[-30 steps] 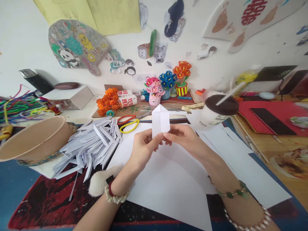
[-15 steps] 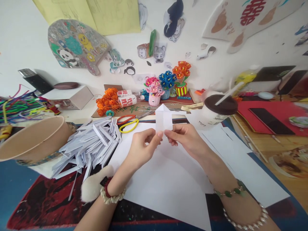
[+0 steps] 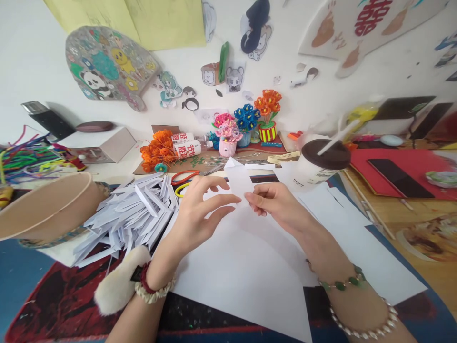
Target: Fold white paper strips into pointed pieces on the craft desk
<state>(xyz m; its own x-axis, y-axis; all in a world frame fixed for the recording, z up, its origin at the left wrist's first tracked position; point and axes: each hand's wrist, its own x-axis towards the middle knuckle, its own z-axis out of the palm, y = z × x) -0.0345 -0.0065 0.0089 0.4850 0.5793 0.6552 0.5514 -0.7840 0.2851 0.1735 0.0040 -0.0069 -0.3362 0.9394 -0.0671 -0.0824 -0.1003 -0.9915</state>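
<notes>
A small piece of folded white paper (image 3: 240, 180) with a pointed top is held up over a large white sheet (image 3: 243, 267). My right hand (image 3: 273, 200) pinches its lower right corner between thumb and fingers. Just left of the paper, my left hand (image 3: 202, 209) has its fingers spread and holds nothing; its fingertips are close to the paper's lower edge, and I cannot tell if they touch it. Behind the left hand lie scissors (image 3: 183, 177) with red and yellow handles, partly hidden by that hand.
Folded paper strips (image 3: 132, 214) are heaped at left beside a beige bowl (image 3: 53, 205). A lidded cup (image 3: 321, 162) with a straw stands at right, near more white sheets (image 3: 371, 247). Pipe-cleaner flower pots (image 3: 228, 143) line the back. A dark phone-like slab (image 3: 398, 178) rests on red folders.
My left hand has let go of the folded paper, opened its fingers and shifted left. The paper now leans left, held by my right hand alone.
</notes>
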